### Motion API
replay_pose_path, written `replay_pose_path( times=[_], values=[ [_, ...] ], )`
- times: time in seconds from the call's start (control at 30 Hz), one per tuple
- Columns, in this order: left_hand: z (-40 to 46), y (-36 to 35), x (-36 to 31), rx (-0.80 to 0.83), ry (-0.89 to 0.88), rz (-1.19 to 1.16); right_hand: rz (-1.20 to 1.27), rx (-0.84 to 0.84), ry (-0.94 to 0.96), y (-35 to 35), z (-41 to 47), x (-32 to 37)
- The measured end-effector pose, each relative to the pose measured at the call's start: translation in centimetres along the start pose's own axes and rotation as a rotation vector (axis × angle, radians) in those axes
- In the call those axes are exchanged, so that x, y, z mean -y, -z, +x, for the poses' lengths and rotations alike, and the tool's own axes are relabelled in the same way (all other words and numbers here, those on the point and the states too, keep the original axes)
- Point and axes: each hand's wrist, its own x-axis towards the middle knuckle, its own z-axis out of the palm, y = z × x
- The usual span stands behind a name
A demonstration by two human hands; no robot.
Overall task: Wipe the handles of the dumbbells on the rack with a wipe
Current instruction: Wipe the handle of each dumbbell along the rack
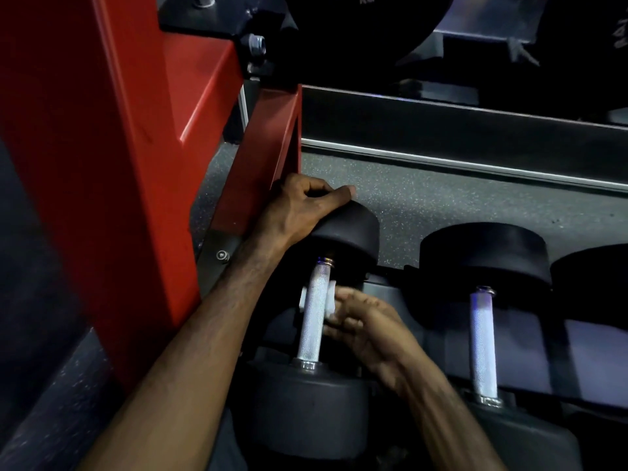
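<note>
Low in the middle of the frame, the right hand pinches a white wipe tucked behind the handle of the leftmost dumbbell. Above it, the left hand grips that dumbbell's far head. A second dumbbell lies at right, the red rack post at upper left.

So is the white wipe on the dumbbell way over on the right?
No, the wipe is wrapped behind the handle of the leftmost dumbbell, held there by the right hand; the next handle is bare.
</note>
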Motion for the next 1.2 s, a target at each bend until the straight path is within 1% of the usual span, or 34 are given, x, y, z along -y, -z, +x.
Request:
replay_pose_path(
  times=[0.07, 0.13, 0.2, 0.3, 0.47, 0.53, 0.63, 0.83, 0.9, 0.97, 1.0, 1.03, 1.1, 1.2],
  values=[
    [0.0, -0.1, -0.1, 0.005, -0.002, 0.009, -0.015, -0.086, 0.08, -0.5, 0.8, 0.7],
    [-0.1, 0.0, -0.1, 0.001, -0.002, 0.0, -0.046, -0.142, 0.106, -0.7, 0.7, 0.3],
    [-0.1, 0.0, 0.0, -0.007, -0.009, -0.007, -0.053, -0.159, 0.078, -0.2, -0.4, -0.8],
    [-0.1, 0.0, -0.1, -0.015, 0.006, -0.004, -0.003, -0.135, 0.055, 0.0, -0.9, -1.3],
    [-0.2, 0.1, -0.3, 0.001, 0.004, 0.013, -0.027, -0.223, 0.212, -1.6, 1.3, 0.1],
    [-0.1, 0.0, -0.1, 0.004, 0.007, 0.01, -0.097, -0.24, 0.233, -1.6, 1.1, -0.3],
    [0.0, 0.0, -0.2, 0.005, 0.007, 0.003, -0.239, -0.211, 0.183, -1.0, 0.2, -1.6],
    [0.0, 0.0, -0.2, 0.001, -0.003, 0.01, -0.509, -0.402, 0.338, -1.9, 2.7, 0.3],
    [0.0, -0.1, -0.1, -0.003, -0.002, 0.0, -0.687, -0.433, 0.357, -1.9, 2.0, 0.0],
    [0.0, -0.1, -0.1, -0.006, 0.004, 0.006, -0.906, -0.398, 0.3, -1.3, 0.1, -1.2],
    [0.1, -0.1, -0.1, -0.004, 0.01, 0.013, -0.975, -0.366, 0.255, -1.1, -1.0, -1.8],
    [0.1, 0.0, -0.1, -0.004, 0.017, 0.019, -1.009, -0.344, 0.234, -1.0, -1.6, -2.1],
    [0.1, 0.0, -0.2, -0.005, 0.024, 0.024, -1.035, -0.345, 0.263, -1.2, -1.5, -1.9],
    [0.0, -0.1, -0.3, 0.004, 0.011, 0.022, -1.054, -0.428, 0.367, -1.9, 0.0, -0.2]
  ],
)
